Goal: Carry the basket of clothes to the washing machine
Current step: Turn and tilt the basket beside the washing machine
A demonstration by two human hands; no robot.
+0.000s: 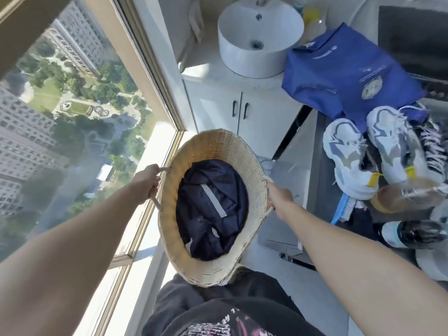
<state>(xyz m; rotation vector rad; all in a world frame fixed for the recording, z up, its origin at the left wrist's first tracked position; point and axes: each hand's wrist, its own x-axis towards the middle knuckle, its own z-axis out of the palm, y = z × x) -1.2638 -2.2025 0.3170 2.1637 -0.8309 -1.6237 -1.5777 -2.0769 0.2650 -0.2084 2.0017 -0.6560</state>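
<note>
A tall window (72, 122) ran along the left side, its frame meeting the floor close beside the wicker laundry basket (242, 156). The left hand (148, 183) was clenched around the basket's left rope handle (160, 169), right at the rim nearest the glass. The basket hung in the air between both arms, in front of the person's dark trousers, tilted so that its mouth faced the camera, with dark navy clothes (213, 209) bunched at its bottom. The right hand (280, 198) was clenched around the right rope handle (268, 179). Ahead of the basket stood a white cabinet (218, 105) with two black door pulls, carrying a round white basin (259, 37); a narrow strip of pale floor lay between them. To the right, a grey bench (312, 141) edged the passage, close beside the right forearm. On it lay a blue bag (344, 73), a pair of white sneakers (373, 151) and a blue brush (341, 209).
</note>
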